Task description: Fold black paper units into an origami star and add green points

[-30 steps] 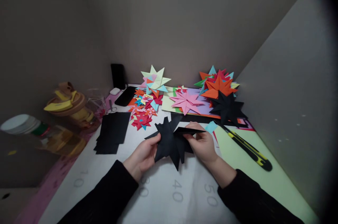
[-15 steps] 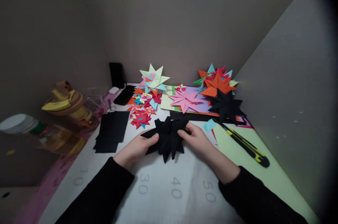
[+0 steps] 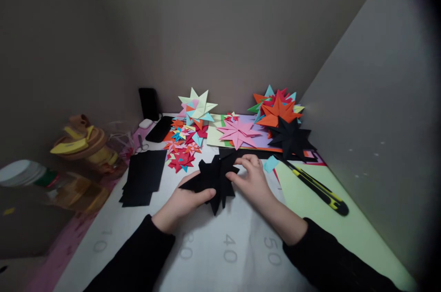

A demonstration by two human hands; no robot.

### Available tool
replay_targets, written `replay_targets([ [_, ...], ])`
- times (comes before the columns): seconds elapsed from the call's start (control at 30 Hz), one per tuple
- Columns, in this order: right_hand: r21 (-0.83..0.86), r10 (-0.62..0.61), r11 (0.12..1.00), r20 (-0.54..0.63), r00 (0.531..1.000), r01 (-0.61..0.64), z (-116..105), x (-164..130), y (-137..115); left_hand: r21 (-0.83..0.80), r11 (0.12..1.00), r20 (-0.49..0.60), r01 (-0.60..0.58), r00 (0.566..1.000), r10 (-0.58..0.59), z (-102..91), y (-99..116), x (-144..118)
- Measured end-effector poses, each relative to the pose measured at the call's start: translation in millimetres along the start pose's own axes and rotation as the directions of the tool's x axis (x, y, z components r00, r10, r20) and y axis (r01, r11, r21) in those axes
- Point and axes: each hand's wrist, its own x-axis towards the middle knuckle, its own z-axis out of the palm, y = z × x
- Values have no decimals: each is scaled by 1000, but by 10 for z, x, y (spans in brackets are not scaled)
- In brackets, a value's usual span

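A black folded paper star (image 3: 215, 179) is held above the white table between both hands, its points facing several ways. My left hand (image 3: 188, 200) grips its left side, thumb on top and the other fingers hidden underneath. On the right edge, my right hand (image 3: 251, 177) pinches a point of the star between thumb and bent fingers. Left of the hands lies a stack of black paper sheets (image 3: 144, 175). Beyond the star are a pink paper star (image 3: 238, 134) and a pile of small colourful paper stars (image 3: 182, 159).
A yellow and black utility knife (image 3: 320, 189) rests on a pale green sheet (image 3: 358, 232) at right. Behind it sit a finished black star (image 3: 291, 138) and an orange star (image 3: 279, 112). Phone (image 3: 160, 129), scissors (image 3: 141, 143) and a bottle (image 3: 58, 184) are at left. Grey walls enclose the table.
My left thumb has slid right and down across the star. My right fingers have lifted and curled more at its upper right point. The camera view has shifted slightly.
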Motion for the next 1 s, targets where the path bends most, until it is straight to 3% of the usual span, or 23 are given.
replay_targets([
  [0.07,3,-4,1000,-68,998,4,-1,-35,-52,91,996,-61,-16,998,22,45,23,-34],
  [0.13,48,-56,997,-57,997,58,-3,-84,-122,86,996,-104,-25,994,34,80,11,-53],
  [0.23,25,-239,970,-16,971,240,1,-173,-218,-109,994,-116,-14,993,2,113,-45,-50],
  [0.37,-75,-423,902,43,905,425,11,-266,-272,-444,894,-98,56,989,-111,132,-115,-24],
  [0.5,-127,-504,845,140,853,520,33,-314,-262,-545,833,-58,98,986,-154,138,-152,-17],
  [0.57,-123,-514,831,204,833,542,56,-328,-244,-546,834,-43,77,992,-119,136,-167,-24],
  [0.63,-108,-502,837,241,831,537,79,-335,-223,-528,849,-11,3,1000,-11,125,-176,-34],
  [0.73,-40,-481,862,254,839,506,87,-323,-199,-436,890,98,-134,976,195,84,-161,-39],
  [0.83,138,-443,896,250,861,421,49,-293,-190,-265,936,233,-232,927,295,37,-132,-24],
  [0.9,280,-323,927,256,911,250,22,-272,-185,-101,944,252,-315,910,331,20,-131,-11],
  [1.0,445,33,882,273,961,-157,34,-244,-163,249,859,126,-448,894,430,20,-159,2],
])
